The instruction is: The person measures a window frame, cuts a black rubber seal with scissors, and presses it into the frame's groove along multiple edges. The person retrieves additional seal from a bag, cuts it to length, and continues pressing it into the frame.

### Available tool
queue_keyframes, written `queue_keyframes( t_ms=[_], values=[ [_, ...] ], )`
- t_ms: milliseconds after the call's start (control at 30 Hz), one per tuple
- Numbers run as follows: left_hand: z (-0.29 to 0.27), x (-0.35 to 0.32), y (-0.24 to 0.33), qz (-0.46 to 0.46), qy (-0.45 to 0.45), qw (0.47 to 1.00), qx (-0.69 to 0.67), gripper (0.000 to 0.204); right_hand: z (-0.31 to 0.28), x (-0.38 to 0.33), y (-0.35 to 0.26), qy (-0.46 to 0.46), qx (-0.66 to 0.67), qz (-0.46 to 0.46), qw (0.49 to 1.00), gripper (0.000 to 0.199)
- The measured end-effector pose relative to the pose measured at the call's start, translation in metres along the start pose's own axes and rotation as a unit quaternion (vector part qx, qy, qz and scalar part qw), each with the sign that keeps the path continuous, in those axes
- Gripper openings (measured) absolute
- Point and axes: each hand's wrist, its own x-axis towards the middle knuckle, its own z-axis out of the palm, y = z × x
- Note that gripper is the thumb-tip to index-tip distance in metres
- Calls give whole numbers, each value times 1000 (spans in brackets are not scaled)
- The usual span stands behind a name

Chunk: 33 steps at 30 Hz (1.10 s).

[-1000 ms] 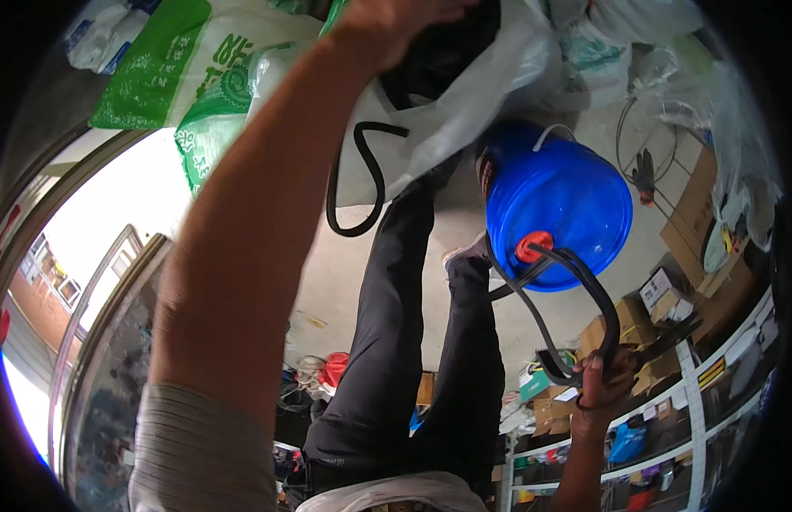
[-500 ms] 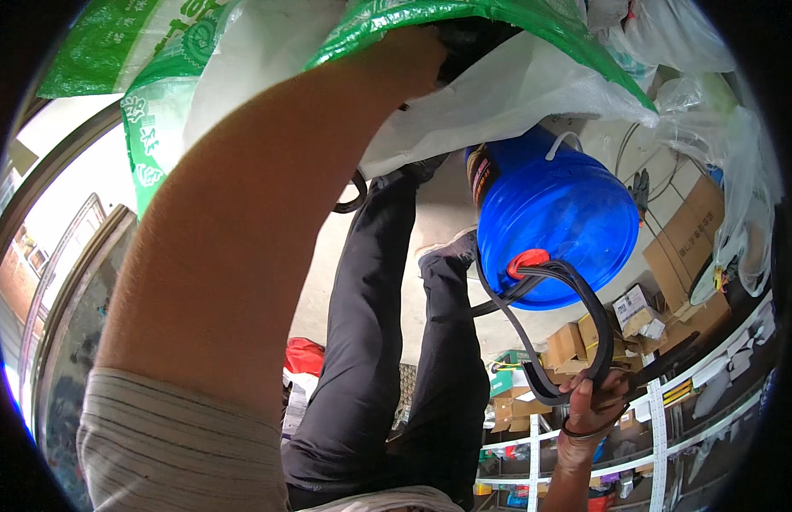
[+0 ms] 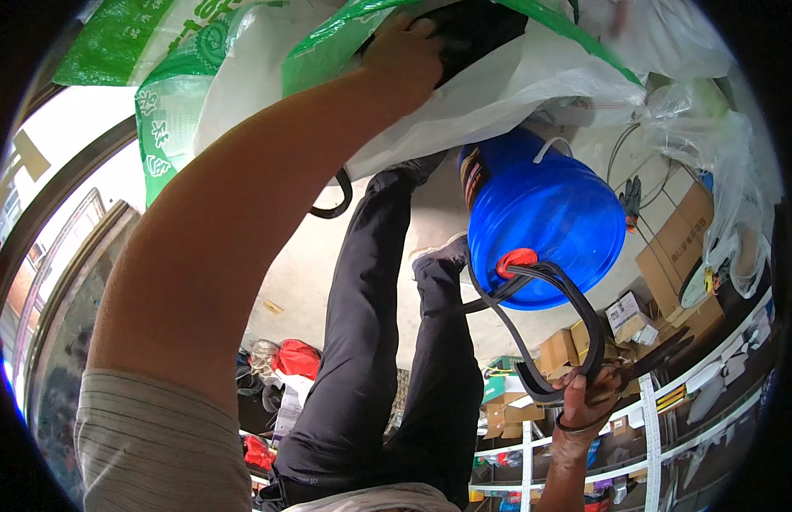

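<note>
My left hand (image 3: 409, 53) reaches into the mouth of a green and white plastic sack (image 3: 498, 85). Its fingers are apart and lie against a black thing (image 3: 477, 38) inside, whose kind I cannot make out. At the lower right, my right hand (image 3: 588, 397) is closed around looped black rubber strips (image 3: 591, 320). A dark, two-pointed tool (image 3: 660, 354), resembling scissors, sticks out to the right from the same hand. The strips arch in front of a blue plastic drum (image 3: 554, 222) and its red cap (image 3: 516, 261).
A black curved strip (image 3: 334, 200) hangs below my left forearm. Dark gloves (image 3: 631, 203) lie right of the drum. Cardboard boxes (image 3: 558, 350) and white shelf rails (image 3: 652, 435) line the lower right. A red cloth (image 3: 297, 358) lies left of my legs.
My left hand has come further into sight at the sack's mouth, with more of the black thing showing. My right hand keeps its hold on the strips.
</note>
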Motion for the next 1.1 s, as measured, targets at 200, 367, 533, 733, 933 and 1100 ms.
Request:
queue_keyframes(
  t_ms=[200,367,533,733,933,1100],
  values=[
    [3,43,27,-39,-33,998,-38,25,13,8,1,8,33,-36,999,30],
    [4,44,25,-46,-87,994,-50,24,12,13,2,0,19,-31,999,40],
    [0,44,19,-34,-112,991,-57,23,14,17,2,20,19,-20,999,36],
    [-20,30,23,-12,-149,987,-65,23,6,6,2,10,31,3,999,28],
    [-14,33,28,-30,-173,976,-127,19,-3,-8,-5,1,49,6,999,28],
    [-62,-2,9,21,-206,967,-147,23,-7,-11,-15,-5,52,-15,999,25]
  ],
)
